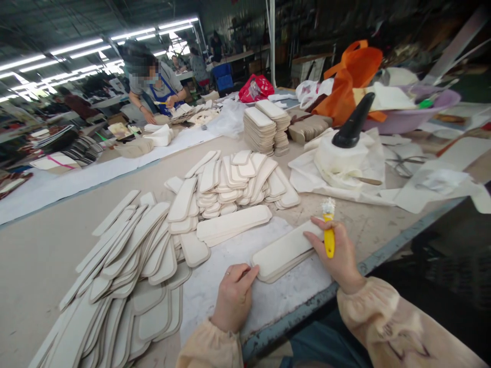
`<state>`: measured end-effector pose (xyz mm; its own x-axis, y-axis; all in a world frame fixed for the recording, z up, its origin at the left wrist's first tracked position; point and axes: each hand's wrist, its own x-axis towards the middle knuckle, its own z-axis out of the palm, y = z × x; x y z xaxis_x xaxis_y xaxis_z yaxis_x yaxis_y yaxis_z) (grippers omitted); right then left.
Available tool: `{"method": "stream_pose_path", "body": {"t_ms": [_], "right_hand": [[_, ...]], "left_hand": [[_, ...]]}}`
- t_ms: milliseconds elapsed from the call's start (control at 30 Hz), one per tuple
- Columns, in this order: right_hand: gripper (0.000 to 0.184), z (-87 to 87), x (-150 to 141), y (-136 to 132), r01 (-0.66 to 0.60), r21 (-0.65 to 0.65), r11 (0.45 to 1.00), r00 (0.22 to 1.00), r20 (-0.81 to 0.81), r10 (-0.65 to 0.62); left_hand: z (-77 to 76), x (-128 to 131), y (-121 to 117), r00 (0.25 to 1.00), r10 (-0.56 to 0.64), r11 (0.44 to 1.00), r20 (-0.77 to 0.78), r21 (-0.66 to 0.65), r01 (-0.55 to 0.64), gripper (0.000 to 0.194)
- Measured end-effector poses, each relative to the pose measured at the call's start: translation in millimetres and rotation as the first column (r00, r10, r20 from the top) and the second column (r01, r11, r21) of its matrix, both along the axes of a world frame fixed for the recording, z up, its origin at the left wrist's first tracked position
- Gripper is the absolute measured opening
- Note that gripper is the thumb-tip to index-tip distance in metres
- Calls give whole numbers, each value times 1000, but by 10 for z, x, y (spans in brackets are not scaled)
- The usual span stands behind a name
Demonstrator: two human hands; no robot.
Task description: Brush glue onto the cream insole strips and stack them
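Observation:
A long cream-coloured padded panel with rounded corners (286,250) lies on top of similar panels close to the table's front edge. My left hand (233,295) is closed, its thumb and forefinger at the panel's left end. Tucked in my right hand (340,260) is a yellow-handled paintbrush (329,241), bristles pointing up and coated white. The thumb and forefinger of that hand also touch the panel's right end. Just beyond, another few long panels (233,224) rest on the white paper sheet (226,276).
Loose panels (126,276) spread over the left, with a heap of shorter ones (233,179) in the middle. Neat stacks (261,130) stand behind. A white tub with a black object on top (339,158), an orange bag (345,97) and a purple basin (418,115) are at right. A co-worker (157,87) works across the table.

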<state>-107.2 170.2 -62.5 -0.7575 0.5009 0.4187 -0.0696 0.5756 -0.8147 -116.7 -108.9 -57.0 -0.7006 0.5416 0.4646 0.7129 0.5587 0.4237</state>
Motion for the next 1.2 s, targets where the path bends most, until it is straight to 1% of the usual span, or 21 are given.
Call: {"method": "stream_pose_path", "body": {"t_ms": [233, 400, 600, 800, 1033, 1200], "right_hand": [[39, -57, -5, 15, 8, 21, 1000, 1000, 8, -8], [36, -72, -16, 33, 2, 42, 999, 1000, 15, -2], [34, -14, -37, 205, 39, 92, 995, 999, 9, -40], [25, 11, -70, 376, 18, 131, 991, 997, 72, -28], [20, -17, -89, 434, 9, 206, 979, 995, 93, -29], [19, -64, -93, 440, -12, 218, 976, 996, 88, -7]], "left_hand": [[-14, -9, 20, 1000, 0, 999, 3, -36, 0, 36], [-31, -13, 24, 1000, -13, 998, -14, -65, 12, 36], [-10, -39, 37, 996, -26, 995, -82, -93, 18, 37], [-70, -65, 8, 994, -49, 991, -100, -127, 36, 41], [-47, -90, 19, 983, -64, 991, -172, -125, 43, 37], [-68, -114, 0, 979, -88, 988, -186, -145, 61, 38]]}}
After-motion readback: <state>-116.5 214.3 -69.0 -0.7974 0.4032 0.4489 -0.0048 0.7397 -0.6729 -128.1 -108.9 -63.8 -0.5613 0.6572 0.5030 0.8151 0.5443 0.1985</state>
